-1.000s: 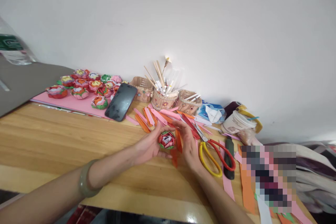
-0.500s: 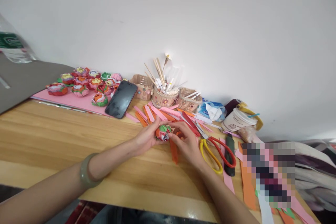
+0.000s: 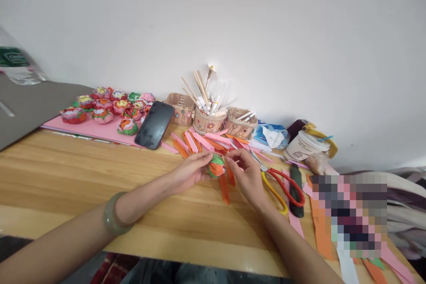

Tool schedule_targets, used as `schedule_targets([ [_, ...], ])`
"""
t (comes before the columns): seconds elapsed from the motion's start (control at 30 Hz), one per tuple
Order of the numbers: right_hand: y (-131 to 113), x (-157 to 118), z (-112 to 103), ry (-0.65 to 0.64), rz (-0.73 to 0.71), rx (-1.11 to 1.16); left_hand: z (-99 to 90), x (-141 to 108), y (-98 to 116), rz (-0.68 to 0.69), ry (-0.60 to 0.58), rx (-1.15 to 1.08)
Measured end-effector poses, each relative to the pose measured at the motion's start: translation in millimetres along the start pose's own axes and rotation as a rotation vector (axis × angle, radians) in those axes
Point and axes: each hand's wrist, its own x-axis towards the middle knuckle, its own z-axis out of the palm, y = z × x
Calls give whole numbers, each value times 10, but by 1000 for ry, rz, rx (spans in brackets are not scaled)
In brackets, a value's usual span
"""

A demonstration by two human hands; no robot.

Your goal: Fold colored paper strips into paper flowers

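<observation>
A small folded paper flower (image 3: 217, 167) in green and orange is held just above the wooden table. My left hand (image 3: 189, 173), with a bangle on its wrist, is closed around the flower's left side. My right hand (image 3: 244, 173) pinches at its right edge, thumb and fingers together. Folded orange paper strips (image 3: 224, 190) lie under and beside the right hand. Behind both hands is a pile of pink and orange paper strips (image 3: 206, 141). Scissors (image 3: 282, 186) with one red and one yellow handle lie right of my right hand.
Finished paper flowers (image 3: 102, 116) rest on pink paper (image 3: 86, 129) at left, with a phone (image 3: 155, 125) beside them. Decorated baskets (image 3: 210, 123) hold sticks by the wall. A paper cup (image 3: 306, 145), a dark green tube (image 3: 296, 193) and paper strips (image 3: 321, 226) are at right.
The flower has been turned, so an orange petal now faces me. My right fingers have shifted up along its right edge. The whole view has swung slightly.
</observation>
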Motion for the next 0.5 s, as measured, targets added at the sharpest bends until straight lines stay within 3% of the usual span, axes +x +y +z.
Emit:
schedule_targets([
  [0.3, -38, 15, 3, -63, 47, -16, 22, 3, 22, 265, -10, 198],
  [0.5, -46, -10, 3, -56, -62, -87, -3, -9, 15, 219, -53, 218],
])
